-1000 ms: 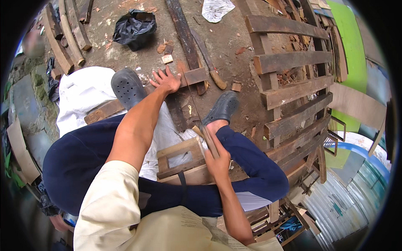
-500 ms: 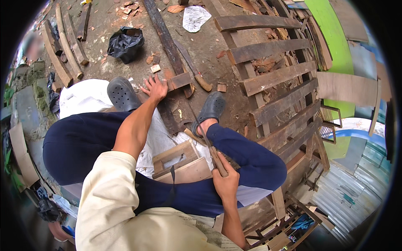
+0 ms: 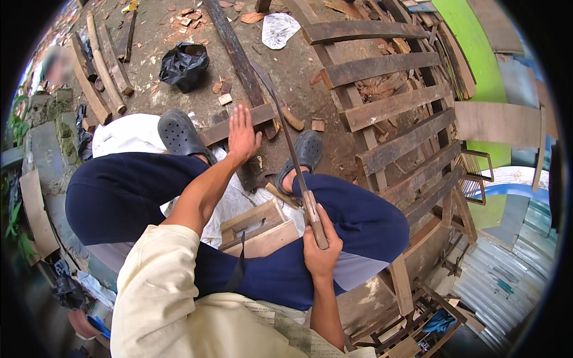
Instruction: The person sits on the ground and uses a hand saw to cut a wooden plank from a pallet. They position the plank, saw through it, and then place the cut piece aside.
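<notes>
My right hand (image 3: 322, 241) is wrapped round the wooden handle of a machete (image 3: 290, 140), in front of my bent right leg. Its long, dark, narrow blade is seen nearly edge-on and points up and away from me. My left hand (image 3: 243, 136) is open, its fingers stretched out and held close together, over a short wooden plank (image 3: 262, 114). Whether the palm touches that plank I cannot tell. The plank lies across the near end of a long dark beam (image 3: 234, 51). Another machete (image 3: 292, 119) with a wooden handle lies on the ground just beyond, its blade partly hidden.
A slatted wooden frame (image 3: 397, 107) takes up the right side. Between my legs sits a small wooden box frame (image 3: 262, 241) on white sheeting. A crumpled black plastic bag (image 3: 184, 65), wood chips (image 3: 192, 18) and several wooden strips (image 3: 107, 65) lie on the ground ahead.
My left hand has come off its spread-fingered place on the plank and shifted right, fingers now together. My right hand has tilted the machete up, its blade now higher across the view.
</notes>
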A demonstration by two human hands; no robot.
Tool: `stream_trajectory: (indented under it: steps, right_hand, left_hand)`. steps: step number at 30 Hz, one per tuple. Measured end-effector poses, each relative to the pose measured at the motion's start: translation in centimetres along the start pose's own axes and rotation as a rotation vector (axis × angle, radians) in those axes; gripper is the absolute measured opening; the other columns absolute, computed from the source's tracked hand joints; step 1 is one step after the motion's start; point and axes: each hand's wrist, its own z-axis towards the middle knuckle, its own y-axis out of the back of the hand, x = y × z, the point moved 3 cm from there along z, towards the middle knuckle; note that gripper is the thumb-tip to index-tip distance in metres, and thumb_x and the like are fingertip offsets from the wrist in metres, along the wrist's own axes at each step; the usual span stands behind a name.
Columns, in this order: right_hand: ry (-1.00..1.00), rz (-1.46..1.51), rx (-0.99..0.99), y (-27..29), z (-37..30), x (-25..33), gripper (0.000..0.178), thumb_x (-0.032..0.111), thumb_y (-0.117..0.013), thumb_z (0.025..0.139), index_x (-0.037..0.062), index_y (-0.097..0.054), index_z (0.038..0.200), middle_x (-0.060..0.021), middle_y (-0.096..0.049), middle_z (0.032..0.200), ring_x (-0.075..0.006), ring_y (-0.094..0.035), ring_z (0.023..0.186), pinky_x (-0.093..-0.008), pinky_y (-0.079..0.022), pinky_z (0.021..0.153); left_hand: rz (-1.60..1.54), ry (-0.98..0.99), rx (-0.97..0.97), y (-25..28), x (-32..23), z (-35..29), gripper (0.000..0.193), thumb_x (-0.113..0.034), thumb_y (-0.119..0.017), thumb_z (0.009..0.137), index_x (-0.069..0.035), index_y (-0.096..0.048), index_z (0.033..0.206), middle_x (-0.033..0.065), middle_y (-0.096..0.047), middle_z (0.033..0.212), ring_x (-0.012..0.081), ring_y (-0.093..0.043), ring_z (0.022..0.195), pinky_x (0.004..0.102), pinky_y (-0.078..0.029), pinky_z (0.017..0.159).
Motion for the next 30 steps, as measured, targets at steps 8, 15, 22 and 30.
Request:
stream_trajectory:
  steps: [8, 15, 22, 30]
  right_hand:
    - [0.145, 0.082, 0.006, -2.4, 2.2, 2.1, 0.050, -0.003, -0.066, 0.088, -0.0032, -0.062, 0.138, -0.0223, -0.076, 0.108, -0.0188, -0.075, 0.094, -0.0304, -0.057, 0.081]
    - [0.015, 0.182, 0.019, -3.8, 3.4, 3.0, 0.048, 0.000, -0.066, 0.091, -0.0049, -0.061, 0.138, -0.0152, -0.076, 0.110, -0.0132, -0.070, 0.091, -0.0276, -0.055, 0.082]
    - [-0.168, 0.311, 0.098, -6.0, 4.9, 2.8, 0.048, -0.001, -0.064, 0.092, -0.0051, -0.059, 0.140, -0.0151, -0.072, 0.123, -0.0148, -0.067, 0.106, -0.0276, -0.052, 0.093]
    - [-0.230, 0.383, 0.065, -7.4, 6.9, 4.1, 0.050, 0.004, -0.065, 0.095, -0.0033, -0.055, 0.144, -0.0071, -0.069, 0.092, -0.0052, -0.052, 0.055, -0.0221, -0.042, 0.047]
  left_hand:
    - [0.024, -0.843, 0.524, -1.7, 1.2, -2.5, 0.066, -0.044, -0.060, 0.094, -0.005, -0.050, 0.146, 0.0152, -0.051, 0.152, 0.0317, -0.036, 0.149, 0.0525, -0.020, 0.126]
    - [0.070, 0.274, 0.308, 3.3, 9.3, 1.8, 0.083, -0.055, -0.066, 0.091, 0.001, -0.044, 0.148, 0.0239, -0.042, 0.156, 0.0375, -0.035, 0.149, 0.0536, -0.024, 0.124]
    - [-0.003, 0.146, 0.636, 3.6, 13.3, 0.1, 0.088, -0.065, -0.073, 0.082, -0.003, -0.055, 0.142, 0.0218, -0.058, 0.137, 0.0378, -0.052, 0.133, 0.0516, -0.039, 0.112]
    - [-0.056, 0.102, 0.426, 4.0, 12.6, -2.1, 0.080, -0.057, -0.082, 0.075, -0.008, -0.062, 0.135, 0.0170, -0.058, 0.127, 0.0349, -0.053, 0.126, 0.0469, -0.047, 0.100]
